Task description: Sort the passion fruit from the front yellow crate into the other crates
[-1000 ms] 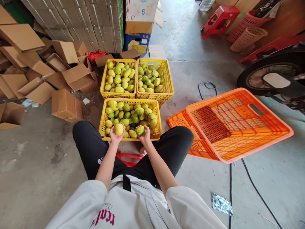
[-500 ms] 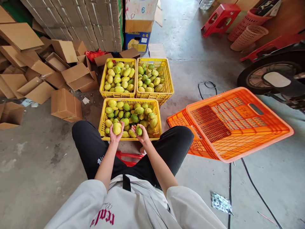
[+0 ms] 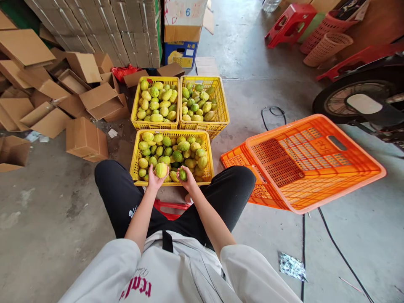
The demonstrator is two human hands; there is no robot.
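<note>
My left hand (image 3: pixel 154 181), palm up, cups a pale yellow-green fruit (image 3: pixel 160 170) with faint ridges. In my right hand (image 3: pixel 189 179) is a smaller, darker green fruit (image 3: pixel 182 174), with the fingers curled round it. Both hands are side by side over the near edge of a yellow plastic crate (image 3: pixel 211 168). Oval yellow and green fruits (image 3: pixel 168 151) of the same sort fill this crate; their exact kind is not plain.
Two more yellow crates of fruit (image 3: pixel 134 113) (image 3: pixel 224 101) stand behind. An orange crate (image 3: pixel 344 189) lies tipped at the right. Cardboard boxes (image 3: pixel 86 136) are heaped at the left. Black cables (image 3: pixel 337 244), a red stool (image 3: pixel 292 25) and a motorbike wheel (image 3: pixel 350 97) are at the right.
My left hand has shifted slightly right, and the fruit in it has turned. The right hand's fingers have closed further over the green fruit. The camera view has moved slightly.
</note>
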